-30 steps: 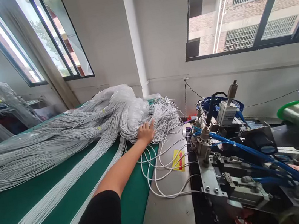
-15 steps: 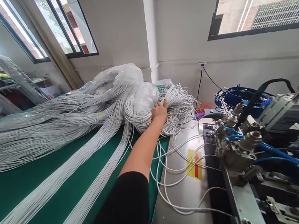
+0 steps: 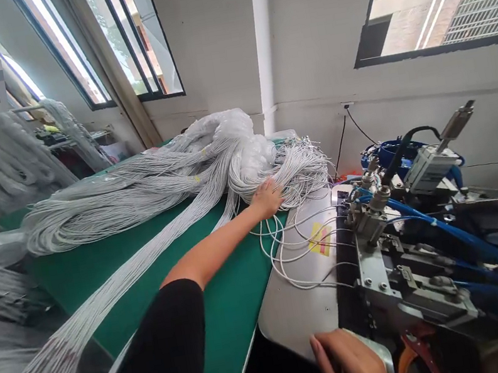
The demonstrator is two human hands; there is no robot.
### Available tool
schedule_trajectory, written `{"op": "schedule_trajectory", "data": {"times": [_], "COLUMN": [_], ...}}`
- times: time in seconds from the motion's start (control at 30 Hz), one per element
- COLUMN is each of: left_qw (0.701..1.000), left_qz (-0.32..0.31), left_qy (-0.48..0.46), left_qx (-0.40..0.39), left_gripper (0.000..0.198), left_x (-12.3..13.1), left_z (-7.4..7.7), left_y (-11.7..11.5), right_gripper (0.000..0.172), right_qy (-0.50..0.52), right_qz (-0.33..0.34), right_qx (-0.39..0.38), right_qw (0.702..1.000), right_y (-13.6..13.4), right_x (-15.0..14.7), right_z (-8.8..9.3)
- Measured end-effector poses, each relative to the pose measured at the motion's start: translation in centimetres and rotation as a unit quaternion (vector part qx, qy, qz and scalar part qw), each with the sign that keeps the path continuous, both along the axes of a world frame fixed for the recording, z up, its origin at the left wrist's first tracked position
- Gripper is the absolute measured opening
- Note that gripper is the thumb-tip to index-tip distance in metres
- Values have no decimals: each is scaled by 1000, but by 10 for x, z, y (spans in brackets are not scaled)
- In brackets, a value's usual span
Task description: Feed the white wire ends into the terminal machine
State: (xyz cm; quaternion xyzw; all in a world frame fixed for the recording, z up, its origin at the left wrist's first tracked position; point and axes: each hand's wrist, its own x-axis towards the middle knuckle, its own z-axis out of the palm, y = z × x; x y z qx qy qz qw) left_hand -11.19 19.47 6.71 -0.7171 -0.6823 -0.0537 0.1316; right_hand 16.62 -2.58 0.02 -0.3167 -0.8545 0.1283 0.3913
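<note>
Across green-topped bench (image 3: 232, 316), laid left hand (image 3: 268, 199) against tangled pale-grey cable heap (image 3: 307, 173) at two o'clock; curled right hand (image 3: 354, 360) toward five; couldn't judge either grip; probably risked snagging looped white cables (image 3: 301, 283) by tugging.

The left arm (image 3: 221, 248) wears a black, elbow-length sleeve (image 3: 166, 347).

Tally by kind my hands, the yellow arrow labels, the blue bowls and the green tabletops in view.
Hands: 2, left hand and right hand
Yellow arrow label: 1
Blue bowl: 1
Green tabletop: 1
Total: 5
</note>
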Motion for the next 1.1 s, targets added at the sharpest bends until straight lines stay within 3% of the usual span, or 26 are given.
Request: {"op": "schedule_trajectory", "data": {"times": [0.1, 0.13, 0.2, 0.27, 0.37, 0.47, 0.6, 0.73, 0.93, 1.1], "left_qw": [997, 999, 990, 972, 952, 942, 933, 923, 916, 910], "left_qz": [-73, -43, 123, 213, 266, 286, 321, 348, 335, 293], "left_qy": [-7, -21, -73, -95, -125, -142, -151, -163, -211, -264], "left_qx": [8, 1, -16, -32, -87, -106, -67, -21, -64, -132], "left_gripper": [41, 41, 45, 56, 65, 64, 46, 35, 35, 34], "left_x": [-28, -39, -61, -81, -101, -104, -85, -66, -60, -62], "left_z": [-10, -15, -26, -37, -48, -51, -41, -28, -26, -33], "left_y": [-74, -96, -131, -149, -143, -115, -79, -64, -70, -112], "right_gripper": [26, 26, 26, 27, 26, 26, 27, 32, 37, 40], "right_qy": [10, 12, 11, 4, 0, 0, -10, -21, -22, -23], "right_qz": [11, 13, 17, 17, 23, 21, -6, -36, -54, -64], "right_qx": [0, -1, -2, -3, 0, -2, 6, 46, 80, 63], "right_qw": [1000, 1000, 1000, 1000, 1000, 1000, 1000, 998, 995, 996], "right_y": [-1, -1, -3, -3, -2, -2, -4, -5, -3, -3], "right_x": [0, 1, 2, 3, 4, 4, 2, -2, -5, -9], "right_z": [-2, -1, 0, 0, -3, -6, -6, -5, -7, -6]}}
